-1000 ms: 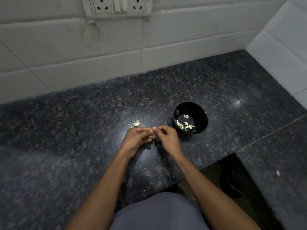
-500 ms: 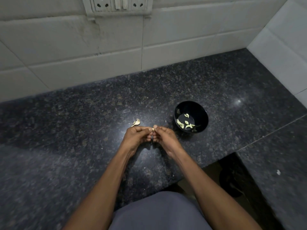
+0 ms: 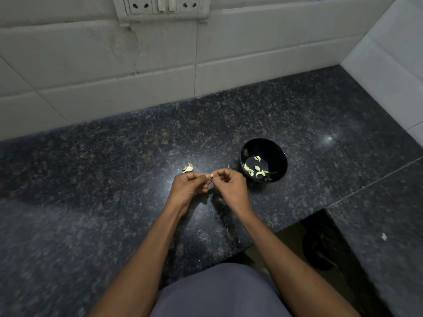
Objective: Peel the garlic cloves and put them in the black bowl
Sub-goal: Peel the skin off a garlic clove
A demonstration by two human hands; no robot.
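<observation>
My left hand (image 3: 188, 188) and my right hand (image 3: 230, 187) meet fingertip to fingertip just above the dark granite counter (image 3: 114, 179). Between them they pinch a small garlic clove (image 3: 211, 175), mostly hidden by the fingers. The black bowl (image 3: 263, 160) stands just right of my right hand and holds several pale peeled cloves (image 3: 255, 170). A loose bit of garlic with skin (image 3: 188, 168) lies on the counter just beyond my left hand.
White tiled walls close the counter at the back and right, with a socket panel (image 3: 161, 6) high on the back wall. The counter's front edge steps back at the lower right, where a dark floor gap (image 3: 320, 248) shows.
Both hands stay together on the clove, the fingers shifting slightly. The bowl and the loose garlic piece have not moved.
</observation>
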